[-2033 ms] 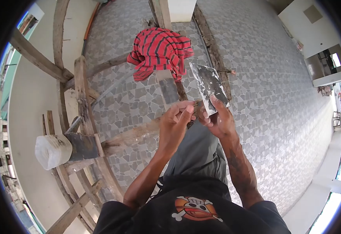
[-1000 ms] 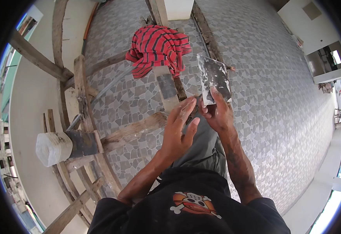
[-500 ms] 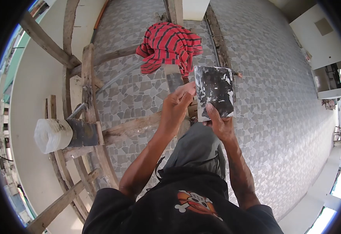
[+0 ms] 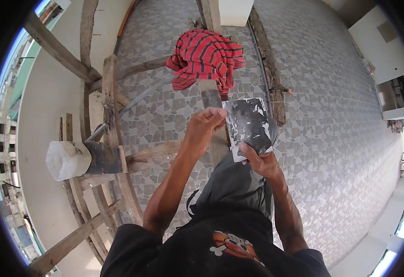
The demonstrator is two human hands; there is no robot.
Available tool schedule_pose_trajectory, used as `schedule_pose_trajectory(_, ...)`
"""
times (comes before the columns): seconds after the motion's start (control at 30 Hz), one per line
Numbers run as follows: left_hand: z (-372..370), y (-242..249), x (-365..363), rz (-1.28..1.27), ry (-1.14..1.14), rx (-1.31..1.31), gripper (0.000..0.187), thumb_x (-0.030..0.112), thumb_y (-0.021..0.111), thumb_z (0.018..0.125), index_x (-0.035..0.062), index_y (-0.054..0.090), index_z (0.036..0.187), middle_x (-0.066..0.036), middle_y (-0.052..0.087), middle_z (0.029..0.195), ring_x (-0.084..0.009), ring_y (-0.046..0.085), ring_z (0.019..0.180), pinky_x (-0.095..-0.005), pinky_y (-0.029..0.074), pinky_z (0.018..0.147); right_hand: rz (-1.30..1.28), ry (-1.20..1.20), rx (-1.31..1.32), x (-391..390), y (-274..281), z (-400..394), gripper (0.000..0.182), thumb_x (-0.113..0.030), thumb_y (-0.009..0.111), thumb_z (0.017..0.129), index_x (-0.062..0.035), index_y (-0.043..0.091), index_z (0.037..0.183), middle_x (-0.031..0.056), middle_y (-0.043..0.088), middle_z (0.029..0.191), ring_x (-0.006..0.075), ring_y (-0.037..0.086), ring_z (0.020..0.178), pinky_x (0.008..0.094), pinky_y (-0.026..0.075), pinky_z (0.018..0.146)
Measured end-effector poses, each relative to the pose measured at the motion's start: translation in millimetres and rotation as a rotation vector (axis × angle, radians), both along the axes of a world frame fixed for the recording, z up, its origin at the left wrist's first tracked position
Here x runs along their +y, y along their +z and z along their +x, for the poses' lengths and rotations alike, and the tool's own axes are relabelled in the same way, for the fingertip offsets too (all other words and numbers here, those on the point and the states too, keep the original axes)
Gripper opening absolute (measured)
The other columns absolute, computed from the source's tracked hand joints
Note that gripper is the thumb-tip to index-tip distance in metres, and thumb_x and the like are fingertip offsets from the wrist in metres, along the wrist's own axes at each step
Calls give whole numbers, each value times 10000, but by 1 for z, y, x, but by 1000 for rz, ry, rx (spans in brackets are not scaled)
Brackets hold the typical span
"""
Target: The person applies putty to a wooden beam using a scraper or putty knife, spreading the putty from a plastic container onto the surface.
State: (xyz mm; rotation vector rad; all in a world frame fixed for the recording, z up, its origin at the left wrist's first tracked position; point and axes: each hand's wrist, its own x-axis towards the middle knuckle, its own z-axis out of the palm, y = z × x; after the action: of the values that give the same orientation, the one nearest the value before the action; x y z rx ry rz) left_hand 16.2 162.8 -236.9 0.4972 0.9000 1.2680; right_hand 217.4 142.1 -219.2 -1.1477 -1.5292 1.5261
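A flat black rectangular board [image 4: 250, 122], patched and edged with white residue, tilts above my knee. My right hand [image 4: 262, 161] grips its lower end, thumb on the dark face and fingers underneath. At the board's upper left edge is my left hand [image 4: 205, 127], its thumb and fingertips pinched together. I cannot tell what, if anything, is in that pinch. Whitish dust marks my right thumb.
A red-and-black striped cloth [image 4: 206, 55] drapes over a wooden post ahead. Timber scaffolding [image 4: 112, 101] stands at left, with a cloudy plastic container [image 4: 68, 160] on a crosspiece. A wooden beam [image 4: 269, 69] runs over the stone-patterned floor [image 4: 322, 138].
The board has come down toward my knee and tilted a little, with my right hand on it. My left hand has lowered slightly and its fingers are pinched at the board's edge.
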Motion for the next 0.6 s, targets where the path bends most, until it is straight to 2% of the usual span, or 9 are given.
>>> schedule_pose_trajectory(0.13,-16,-53,-4,30,98,336,233,286,656,909,56,652,940,-8,644,863,-122,602,847,-278,466,824,-69,77,-145,14,-9,-10,207,-192,621,909,0,620,986,60,619,736,173,592,598,323,477,549)
schedule_pose_trajectory(0.23,-24,-92,11,17,391,788,301,308,615,923,8,640,914,-34,637,819,-115,583,783,-280,459,704,334,88,-423,50,-49,-24,286,-261,615,892,16,635,960,165,640,705,336,630,617,399,493,568)
schedule_pose_trajectory(0.33,-31,-177,41,-7,436,972,439,357,599,929,-73,613,1017,-187,660,877,-271,645,846,-361,492,744,214,-45,-702,94,-83,-59,366,-334,597,875,26,644,920,253,627,716,444,621,688,470,504,612)
schedule_pose_trajectory(0.4,-25,-198,51,-63,332,1006,475,383,544,951,-80,599,1041,-255,639,878,-358,633,831,-394,487,763,308,1,-735,114,-101,-76,393,-362,589,871,26,642,899,261,629,713,447,631,703,486,510,633)
schedule_pose_trajectory(0.47,-18,-198,59,-81,265,1008,520,414,485,970,-87,571,1079,-310,622,894,-433,616,835,-434,480,775,364,36,-752,130,-116,-90,444,-403,572,870,34,651,842,285,636,750,461,635,753,490,517,673)
schedule_pose_trajectory(0.53,-6,-190,52,-73,225,974,572,449,423,986,-95,528,1128,-351,607,923,-498,594,859,-482,470,781,482,42,-721,139,-135,-93,406,-380,560,879,15,653,876,276,636,743,457,637,738,497,517,665)
schedule_pose_trajectory(0.6,0,-171,51,-173,230,990,585,461,388,993,-89,491,1164,-361,606,943,-512,588,893,-518,460,782,541,53,-737,146,-145,-96,367,-356,549,888,-5,654,907,267,638,740,451,638,729,501,516,658)
